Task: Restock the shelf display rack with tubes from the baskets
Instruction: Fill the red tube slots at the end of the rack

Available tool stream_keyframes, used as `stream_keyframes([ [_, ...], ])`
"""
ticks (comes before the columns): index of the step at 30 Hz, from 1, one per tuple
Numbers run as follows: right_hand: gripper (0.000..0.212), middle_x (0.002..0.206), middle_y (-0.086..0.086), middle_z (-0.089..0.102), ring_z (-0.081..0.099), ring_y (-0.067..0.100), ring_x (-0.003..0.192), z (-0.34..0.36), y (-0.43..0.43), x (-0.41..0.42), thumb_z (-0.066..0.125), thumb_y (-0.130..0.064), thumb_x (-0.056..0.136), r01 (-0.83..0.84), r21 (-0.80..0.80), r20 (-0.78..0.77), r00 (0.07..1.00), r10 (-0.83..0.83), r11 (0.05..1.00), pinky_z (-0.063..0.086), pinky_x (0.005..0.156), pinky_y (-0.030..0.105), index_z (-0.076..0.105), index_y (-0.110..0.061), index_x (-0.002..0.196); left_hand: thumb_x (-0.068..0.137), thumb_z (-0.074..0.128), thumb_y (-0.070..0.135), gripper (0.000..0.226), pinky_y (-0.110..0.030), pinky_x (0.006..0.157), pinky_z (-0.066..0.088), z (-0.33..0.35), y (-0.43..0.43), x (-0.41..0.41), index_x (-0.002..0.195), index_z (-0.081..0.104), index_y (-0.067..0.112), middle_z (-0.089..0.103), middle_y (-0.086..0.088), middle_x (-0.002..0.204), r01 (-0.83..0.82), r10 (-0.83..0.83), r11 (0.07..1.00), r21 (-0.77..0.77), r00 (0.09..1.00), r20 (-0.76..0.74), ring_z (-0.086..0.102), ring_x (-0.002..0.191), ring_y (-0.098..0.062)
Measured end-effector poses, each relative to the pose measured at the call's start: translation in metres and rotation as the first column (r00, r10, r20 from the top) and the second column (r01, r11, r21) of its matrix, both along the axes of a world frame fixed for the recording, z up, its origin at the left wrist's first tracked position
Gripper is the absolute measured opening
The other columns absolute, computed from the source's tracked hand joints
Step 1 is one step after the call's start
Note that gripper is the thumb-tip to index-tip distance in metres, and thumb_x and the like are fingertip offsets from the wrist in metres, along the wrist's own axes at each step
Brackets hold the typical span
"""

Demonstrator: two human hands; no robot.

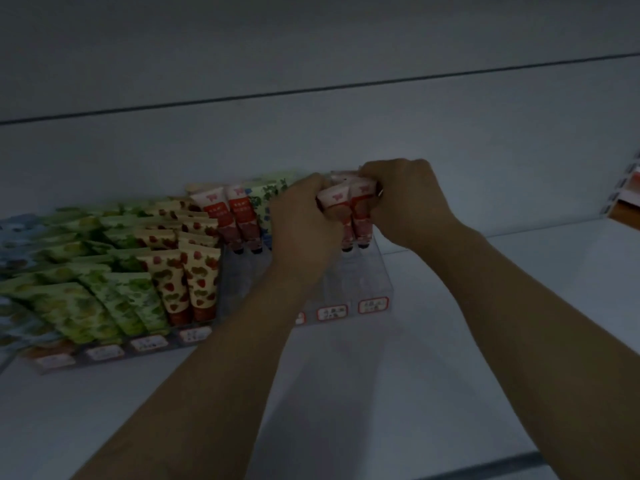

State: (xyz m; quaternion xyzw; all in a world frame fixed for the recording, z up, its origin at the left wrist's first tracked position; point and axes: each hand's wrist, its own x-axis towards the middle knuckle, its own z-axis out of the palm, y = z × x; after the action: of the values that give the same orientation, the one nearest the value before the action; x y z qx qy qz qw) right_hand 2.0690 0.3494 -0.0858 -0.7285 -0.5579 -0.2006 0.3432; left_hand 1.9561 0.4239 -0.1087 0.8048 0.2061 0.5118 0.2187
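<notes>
A clear acrylic display rack (374, 289) stands on a white shelf (346, 375), its lanes marked by red-framed labels along the front. Both my hands reach to the back of its right-hand lanes. My left hand (304, 223) and my right hand (408, 202) together grip a small bunch of pink-and-red tubes (349, 209), caps pointing down into the rack. Two more pink-and-red tubes (235, 220) stand in a lane just left of my left hand. Strawberry-print tubes (187, 271) and green-print tubes (86, 289) fill the left lanes.
A blue-flower tube (266, 202) stands behind my left hand. The front parts of the right lanes hold no tubes. Boxed goods (628, 199) sit at the far right edge. The shelf's back wall (311, 133) rises close behind the rack.
</notes>
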Motion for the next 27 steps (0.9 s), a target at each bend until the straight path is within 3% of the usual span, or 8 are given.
stream_keyframes([
  [2,0.037,0.086,0.017,0.071,0.063,0.033,0.077,0.004,-0.001,-0.005,0.046,-0.021,0.072,0.015,-0.018,0.003,1.0,-0.015,1.0,0.049,0.073,0.038,0.071,0.0,0.09,0.065,0.057,-0.011,0.03,-0.006,0.045,0.027,0.002,0.001,-0.001,0.063,0.048,0.017,0.036,0.018,0.052,0.022,-0.022,0.999,0.04,1.0,0.002,0.043,0.049,0.008],
  [5,0.026,0.089,0.017,0.07,0.063,0.031,0.081,0.005,-0.002,-0.006,0.054,-0.008,0.076,0.027,-0.033,-0.066,0.997,-0.029,0.999,0.049,0.078,0.04,0.07,0.001,0.094,0.065,0.055,-0.009,0.026,-0.005,0.045,0.027,0.003,0.003,-0.002,0.064,0.049,0.016,0.037,0.02,0.054,0.034,-0.032,0.998,0.056,0.999,-0.034,0.041,0.047,0.001],
  [9,0.02,0.083,0.016,0.069,0.062,0.028,0.075,0.004,-0.003,-0.01,0.058,-0.001,0.074,0.05,0.015,-0.166,0.985,-0.047,0.999,0.05,0.074,0.039,0.07,0.001,0.09,0.067,0.057,-0.008,0.021,-0.006,0.044,0.026,0.003,0.003,0.001,0.065,0.052,0.012,0.038,0.018,0.055,0.032,-0.03,0.998,0.045,0.999,-0.042,0.036,0.05,0.004],
  [13,0.017,0.082,0.015,0.069,0.063,0.027,0.073,0.0,-0.001,-0.012,0.061,0.001,0.074,0.062,0.039,-0.269,0.962,-0.049,0.997,0.052,0.07,0.04,0.069,0.003,0.089,0.068,0.057,-0.008,0.012,-0.009,0.046,0.029,-0.001,0.007,0.005,0.072,0.059,0.003,0.05,0.005,0.063,0.057,-0.058,0.998,-0.018,0.997,-0.041,0.043,0.055,-0.006],
  [19,0.012,0.078,0.011,0.068,0.066,0.027,0.07,-0.006,0.007,-0.006,0.072,-0.003,0.074,0.088,0.055,-0.339,0.938,-0.065,0.995,0.055,0.062,0.047,0.068,-0.001,0.085,0.069,0.061,-0.004,0.023,-0.009,0.047,0.025,0.002,0.007,0.005,0.07,0.051,0.016,0.046,0.008,0.063,0.077,-0.079,0.997,-0.024,0.993,-0.085,0.046,0.063,-0.011],
  [23,0.014,0.079,0.013,0.068,0.066,0.03,0.07,-0.004,0.006,-0.008,0.067,0.002,0.075,0.092,0.055,-0.362,0.93,-0.066,0.994,0.055,0.064,0.049,0.068,0.0,0.088,0.068,0.063,-0.004,0.024,-0.008,0.046,0.027,0.005,0.008,0.004,0.071,0.052,0.017,0.049,0.007,0.064,0.073,-0.077,0.996,-0.045,0.992,-0.098,0.045,0.06,-0.009],
  [27,0.014,0.077,0.009,0.066,0.065,0.027,0.066,-0.002,0.002,-0.012,0.067,0.002,0.076,0.088,0.043,-0.368,0.927,-0.066,0.995,0.055,0.064,0.045,0.069,-0.001,0.089,0.066,0.062,-0.004,0.019,-0.023,0.053,0.038,0.008,0.005,0.005,0.075,0.059,0.012,0.06,-0.005,0.072,0.057,-0.063,0.997,-0.047,0.988,-0.139,0.054,0.067,-0.017],
])
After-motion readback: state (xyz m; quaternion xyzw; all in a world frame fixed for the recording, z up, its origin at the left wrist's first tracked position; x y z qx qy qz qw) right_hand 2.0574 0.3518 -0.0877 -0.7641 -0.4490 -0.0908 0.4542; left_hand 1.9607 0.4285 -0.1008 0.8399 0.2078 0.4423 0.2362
